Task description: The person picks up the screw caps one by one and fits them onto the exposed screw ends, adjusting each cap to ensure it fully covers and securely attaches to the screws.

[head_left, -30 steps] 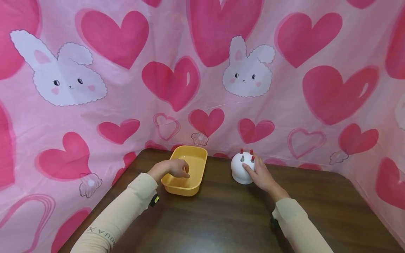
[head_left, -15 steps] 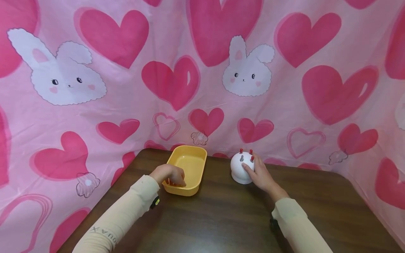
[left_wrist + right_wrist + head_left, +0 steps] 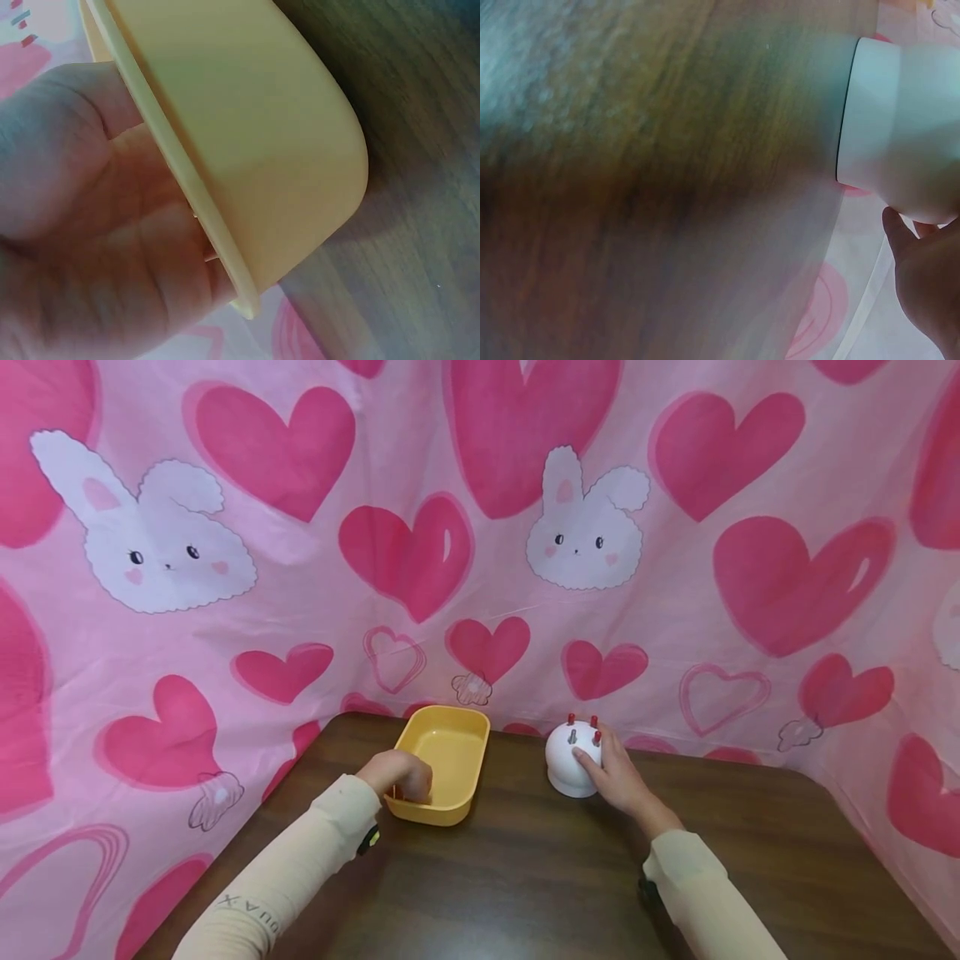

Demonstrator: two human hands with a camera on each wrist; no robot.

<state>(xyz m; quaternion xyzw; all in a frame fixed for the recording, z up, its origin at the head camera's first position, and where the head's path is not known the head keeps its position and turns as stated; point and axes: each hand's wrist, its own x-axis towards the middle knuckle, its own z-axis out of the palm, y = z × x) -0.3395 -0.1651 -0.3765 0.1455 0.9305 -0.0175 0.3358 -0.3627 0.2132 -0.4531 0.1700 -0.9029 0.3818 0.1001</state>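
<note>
My left hand reaches down into the near left corner of a yellow tub. In the left wrist view its fingertips are hidden behind the tub wall, so what they touch or hold cannot be seen. My right hand holds a white ball-shaped thing on a round base from its right side, thumb on the near face. Several short pegs stand up from its top, red ones and a grey one. In the right wrist view the white base stands on the table.
Both things stand toward the back of a dark wooden table, with bare wood between them. A pink cloth printed with hearts and rabbits hangs close behind the table and along its sides.
My left hand has gone from above the tub's middle down and back into its near left corner. The right hand and the white ball-shaped thing have stayed in place.
</note>
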